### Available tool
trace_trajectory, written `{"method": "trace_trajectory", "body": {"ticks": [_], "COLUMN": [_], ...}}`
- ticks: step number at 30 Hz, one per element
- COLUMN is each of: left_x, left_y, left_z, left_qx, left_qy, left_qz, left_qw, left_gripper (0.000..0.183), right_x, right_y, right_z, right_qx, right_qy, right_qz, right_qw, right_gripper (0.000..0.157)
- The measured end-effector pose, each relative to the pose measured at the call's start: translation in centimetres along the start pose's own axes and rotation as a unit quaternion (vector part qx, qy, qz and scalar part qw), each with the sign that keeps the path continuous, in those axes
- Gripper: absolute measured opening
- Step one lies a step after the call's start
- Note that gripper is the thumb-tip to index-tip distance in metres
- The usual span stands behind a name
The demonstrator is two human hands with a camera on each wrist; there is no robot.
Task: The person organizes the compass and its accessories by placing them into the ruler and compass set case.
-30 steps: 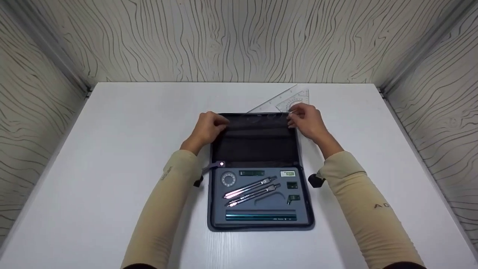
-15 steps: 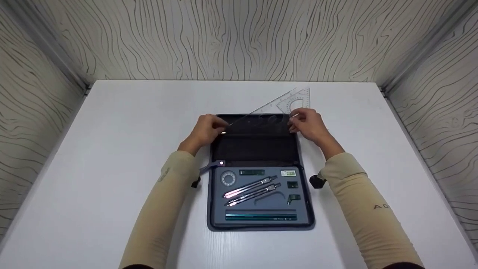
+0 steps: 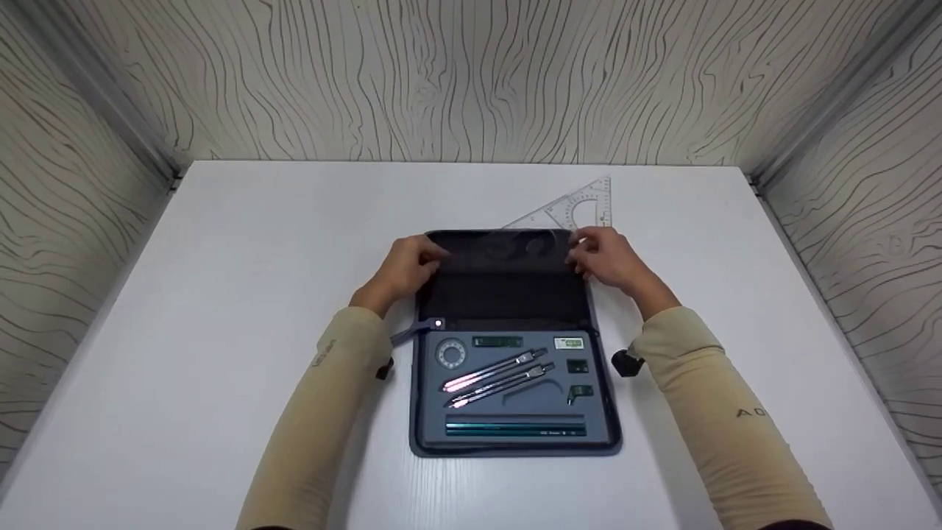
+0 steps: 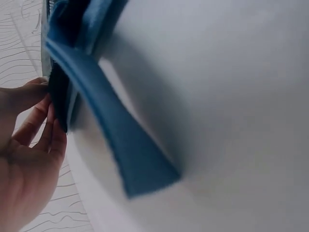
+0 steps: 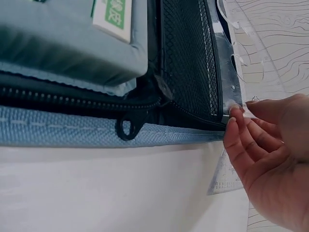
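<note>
A zip-up drawing-set case point(image 3: 515, 447) lies unfolded on the white table. My left hand point(image 3: 406, 265) pinches the left edge of its dark lid point(image 3: 508, 298), thumb in front and fingers behind in the left wrist view. A clear set square point(image 3: 548, 210) with a protractor cut-out sticks out past the lid's far edge. At the lid's far right corner, my right hand point(image 3: 607, 254) pinches the set square's clear plastic point(image 5: 227, 79). The set square's lower part lies over the dark lid and is hard to make out. Mesh point(image 5: 186, 53) lines the lid in the right wrist view.
The near half's tray holds two metal compasses point(image 3: 497, 383), dark green pencils point(image 3: 515, 429), an eraser point(image 3: 569, 343), a sharpener point(image 3: 577, 366) and a ring-shaped piece point(image 3: 451, 354). A blue fabric strap point(image 4: 116, 130) juts out at the case's left. Wood-grain panels point(image 3: 456, 81) enclose the table.
Both hands have come slightly nearer, and the lid's far edge with them. The set square has shifted a little toward me, and less of its long edge shows beyond the lid.
</note>
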State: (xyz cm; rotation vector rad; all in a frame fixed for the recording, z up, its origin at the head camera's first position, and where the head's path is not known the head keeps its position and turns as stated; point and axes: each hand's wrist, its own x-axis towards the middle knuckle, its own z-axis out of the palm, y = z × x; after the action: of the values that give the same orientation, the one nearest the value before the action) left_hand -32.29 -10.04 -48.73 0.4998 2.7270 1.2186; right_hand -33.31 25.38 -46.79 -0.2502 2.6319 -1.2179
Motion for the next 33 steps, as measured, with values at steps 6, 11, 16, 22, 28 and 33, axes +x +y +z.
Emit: {"method": "trace_trajectory", "body": {"ticks": [6, 11, 16, 22, 28, 33], "left_x": [-0.3, -0.9, -1.3, -1.3, -0.9, -0.7], "left_y": [-0.6, -1.5, -2.0, -1.7, -1.3, -0.1], "left_z": [0.3, 0.2, -0.2, -1.1, -1.6, -2.0], "left_qx": [-0.011, -0.001, -0.011, -0.013, 0.006, 0.035], "left_qy": [-0.016, -0.034, -0.048, -0.075, -0.099, -0.146], "left_qz": [0.056, 0.066, 0.06, 0.052, 0.05, 0.016], "left_qw": [0.9982, 0.9972, 0.997, 0.9957, 0.9938, 0.9885], "left_gripper": [0.029, 0.041, 0.045, 0.03, 0.027, 0.04], "right_x": [-0.3, 0.0, 0.3, 0.5, 0.5, 0.4], "right_y": [0.3, 0.2, 0.3, 0.0, -0.4, -0.6], "right_z": [0.3, 0.4, 0.3, 0.1, -0.3, -0.4], "right_qx": [-0.006, 0.005, -0.009, -0.029, -0.022, -0.022], "right_qy": [-0.007, 0.01, 0.008, -0.015, -0.047, -0.064], "right_qz": [0.016, 0.023, 0.031, 0.014, 0.011, 0.022], "right_qw": [1.0, 1.0, 0.999, 0.999, 0.999, 0.997], "right_gripper": [0.026, 0.027, 0.031, 0.03, 0.029, 0.03]}}
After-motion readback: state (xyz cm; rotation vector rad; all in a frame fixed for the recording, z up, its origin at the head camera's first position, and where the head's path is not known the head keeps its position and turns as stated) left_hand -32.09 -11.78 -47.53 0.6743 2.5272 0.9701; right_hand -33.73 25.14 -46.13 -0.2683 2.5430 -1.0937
